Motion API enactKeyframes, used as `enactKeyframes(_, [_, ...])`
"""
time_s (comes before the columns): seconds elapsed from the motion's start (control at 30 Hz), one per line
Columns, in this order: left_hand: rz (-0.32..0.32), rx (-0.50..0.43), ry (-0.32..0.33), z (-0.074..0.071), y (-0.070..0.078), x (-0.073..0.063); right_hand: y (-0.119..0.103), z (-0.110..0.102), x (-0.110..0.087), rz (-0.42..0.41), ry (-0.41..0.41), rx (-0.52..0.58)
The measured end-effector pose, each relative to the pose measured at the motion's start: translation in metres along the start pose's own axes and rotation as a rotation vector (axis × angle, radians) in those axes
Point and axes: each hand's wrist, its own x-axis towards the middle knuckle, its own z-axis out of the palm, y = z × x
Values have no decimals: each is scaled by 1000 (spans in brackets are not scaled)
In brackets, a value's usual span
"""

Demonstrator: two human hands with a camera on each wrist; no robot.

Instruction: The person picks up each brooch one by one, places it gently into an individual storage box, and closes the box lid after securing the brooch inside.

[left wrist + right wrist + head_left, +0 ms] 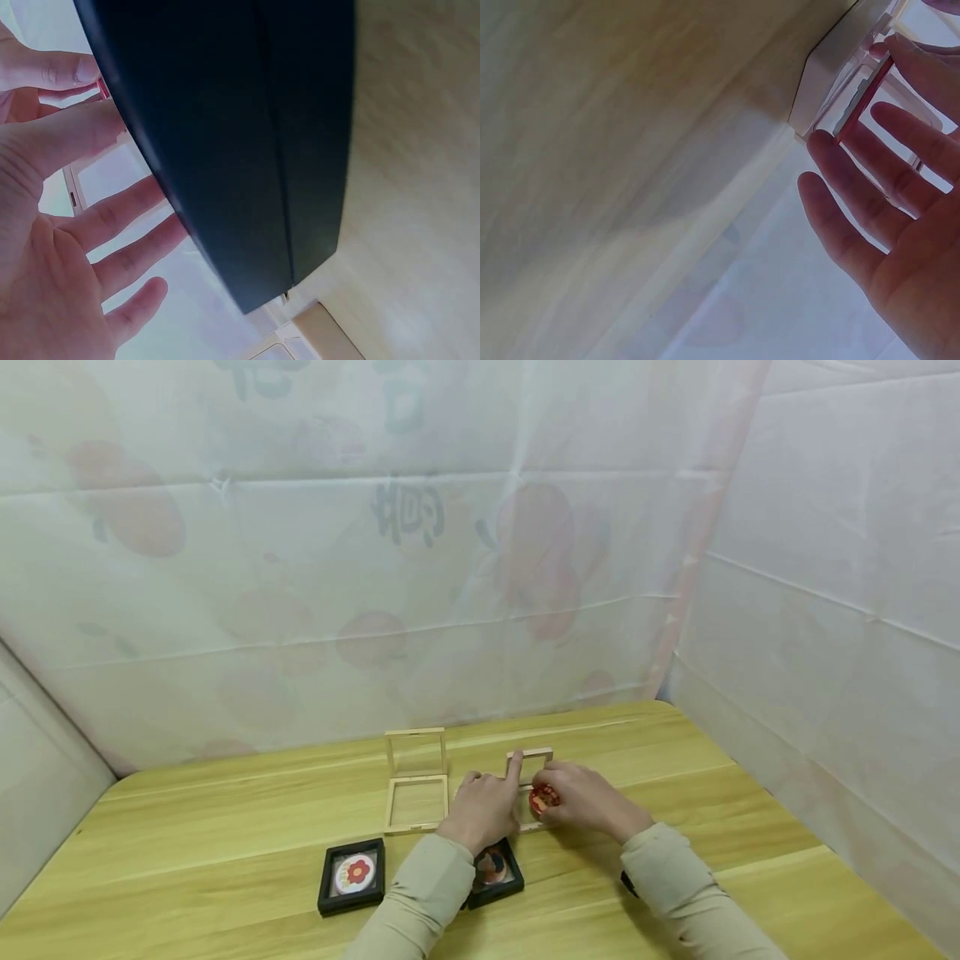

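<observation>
My right hand (588,799) pinches a round red badge (538,802) by its rim, over the right wooden frame (537,751). Seen edge-on in the right wrist view, the badge (868,96) has a pale back and sits between thumb and fingertips. This frame stands open, its lid raised behind its base; the hands cover much of it. With its index finger extended, my left hand (483,808) reaches the raised lid. In the left wrist view its other fingers are spread loosely, partly hidden by a black display case (217,150).
Left of the hands, another wooden frame (389,806) stands open. A black case (327,887) with a red-flower badge lies nearer. Another black case (504,893) is partly under my left forearm. White printed cloth (315,568) hangs behind the wooden table (225,843).
</observation>
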Motion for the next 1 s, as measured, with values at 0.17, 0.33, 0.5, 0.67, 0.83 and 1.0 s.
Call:
enactKeyframes(0.17, [0, 17, 10, 1, 2, 0, -2, 3, 1, -1, 0, 1])
enactKeyframes(0.33, [-3, 31, 14, 2, 4, 0, -4, 4, 3, -9, 1, -13])
enactKeyframes(0.5, [-6, 39, 20, 4, 4, 0, -6, 5, 3, -20, 18, -22])
enactKeyframes(0.67, [2, 31, 25, 4, 5, 0, -6, 5, 4, -18, 20, -31])
enactKeyframes(0.83, [-6, 19, 21, 3, 5, 0, -7, 6, 4, -23, 24, -39])
enactKeyframes(1.0, [-14, 4, 22, 3, 4, 1, -8, 8, 6, -19, 14, -50])
